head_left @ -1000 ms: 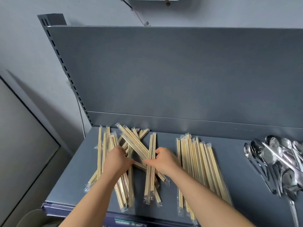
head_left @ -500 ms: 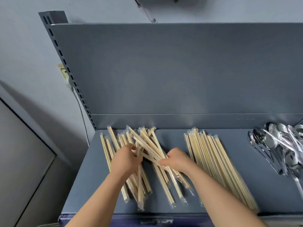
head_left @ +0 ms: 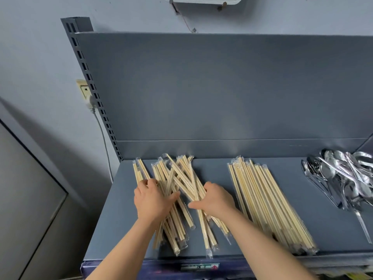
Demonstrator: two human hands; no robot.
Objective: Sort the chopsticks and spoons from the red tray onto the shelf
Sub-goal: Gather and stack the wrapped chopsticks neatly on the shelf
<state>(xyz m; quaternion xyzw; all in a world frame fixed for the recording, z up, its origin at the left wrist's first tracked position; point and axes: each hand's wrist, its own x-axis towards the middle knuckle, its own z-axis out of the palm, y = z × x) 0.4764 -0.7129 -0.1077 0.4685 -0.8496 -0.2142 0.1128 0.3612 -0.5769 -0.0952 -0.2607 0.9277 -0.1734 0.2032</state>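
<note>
A loose, crossed pile of wrapped wooden chopsticks point(head_left: 177, 174) lies on the left of the grey shelf point(head_left: 214, 174). My left hand point(head_left: 151, 201) presses on the pile's left side and my right hand point(head_left: 217, 199) on its right side, both cupped around the sticks. A neat, straight bundle of wrapped chopsticks point(head_left: 266, 203) lies apart to the right. A heap of metal spoons point(head_left: 343, 176) rests at the shelf's far right. The red tray is out of view.
The shelf's grey back panel point(head_left: 222, 87) rises behind, with a slotted upright point(head_left: 88, 81) at its left. A wall socket with a plug and cable point(head_left: 88, 98) sits left of it. A price label point(head_left: 198, 266) marks the shelf's front edge.
Both hands have squeezed the crossed chopsticks closer together, and the pile is narrower and straighter than a second ago. The view has tilted slightly. The right bundle and spoons have not moved.
</note>
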